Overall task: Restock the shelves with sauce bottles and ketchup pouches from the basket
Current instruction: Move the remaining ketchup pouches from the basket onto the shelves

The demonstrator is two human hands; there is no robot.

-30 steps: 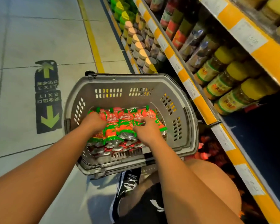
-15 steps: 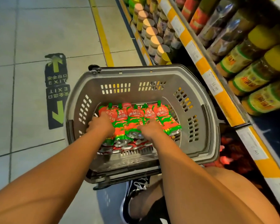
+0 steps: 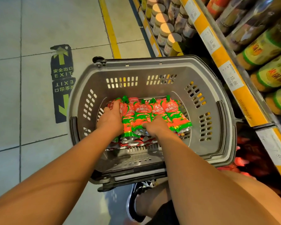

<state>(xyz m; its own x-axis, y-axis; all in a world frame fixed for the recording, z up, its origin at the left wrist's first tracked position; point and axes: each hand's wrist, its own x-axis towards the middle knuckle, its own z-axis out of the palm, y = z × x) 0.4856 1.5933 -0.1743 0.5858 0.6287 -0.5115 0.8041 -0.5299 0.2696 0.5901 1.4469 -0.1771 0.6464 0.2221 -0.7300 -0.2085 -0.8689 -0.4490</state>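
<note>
While the grey basket [image 3: 152, 69] is now seen closer than a second ago, the ketchup pouches [image 3: 143, 116] are still kept inside it, gripped at each end by the left hand [image 3: 111, 118] and right hand [image 3: 157, 125]; shelving is judged pending.

At centre frame, the left hand [image 3: 111, 118] and right hand [image 3: 158, 125] press down on a row of ketchup pouches [image 3: 143, 113] (red and green) inside the grey basket [image 3: 217, 114]; jar-filled shelves [image 3: 234, 69] run along the right edge.
</note>
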